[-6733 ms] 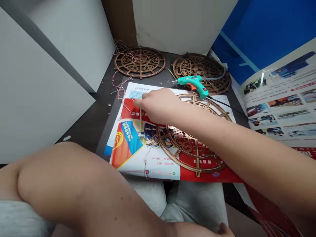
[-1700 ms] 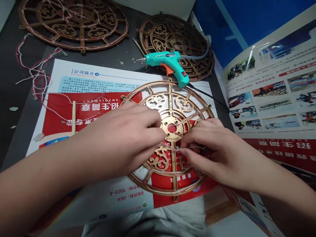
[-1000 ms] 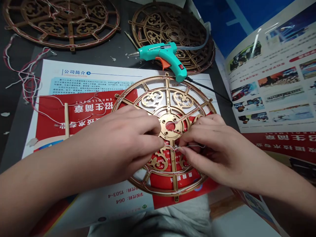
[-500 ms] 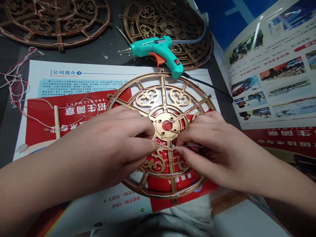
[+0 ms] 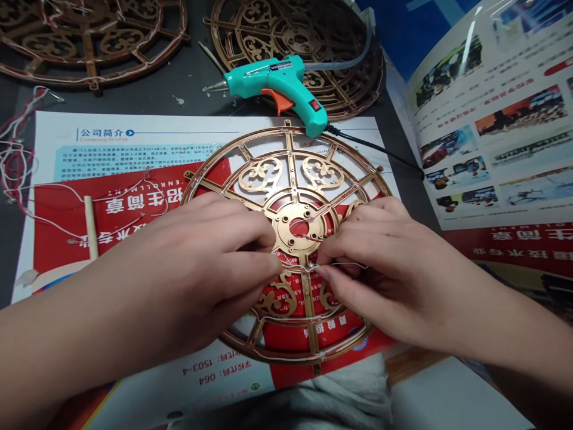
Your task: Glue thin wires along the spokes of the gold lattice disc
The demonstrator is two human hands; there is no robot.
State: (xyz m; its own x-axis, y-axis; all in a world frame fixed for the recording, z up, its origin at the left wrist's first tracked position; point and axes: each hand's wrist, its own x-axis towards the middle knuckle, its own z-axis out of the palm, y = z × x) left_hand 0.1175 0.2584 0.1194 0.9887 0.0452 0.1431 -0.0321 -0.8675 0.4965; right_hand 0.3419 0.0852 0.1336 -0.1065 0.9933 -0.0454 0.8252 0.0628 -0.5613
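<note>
Dark desk (image 5: pixel 147 98) is carrying a printed sheet (image 5: pixel 58 128), and the openwork gold frame (image 5: pixel 302 247) is lying flat on it, straight ahead of the person, its near rim sitting close to the lap. Below the hub, a thin wire (image 5: pixel 310 268) is crossing the lower spoke. The left hand (image 5: pixel 224 251) is pinching it on one side, thumb and forefinger together; the right hand's (image 5: pixel 376 257) grip is clamping it by the spoke, with a fine tail trailing past the fingertips. Working well here probably means keeping both pinches low, easing the wire along the ring without tugging, and steadying the frame with the heels of the hands.

Along the far rim, the glue gun (image 5: pixel 286 77) is lying with its handle just beside the frame, so lifting high or reaching forward is risking a knock. An upright brochure (image 5: pixel 452 113) is limiting the right side; leftward, a wooden stick (image 5: pixel 91 227) and tangled leads (image 5: pixel 18 137) are lying beyond the wrist. The near side, between the forearms, is offering the most room.
</note>
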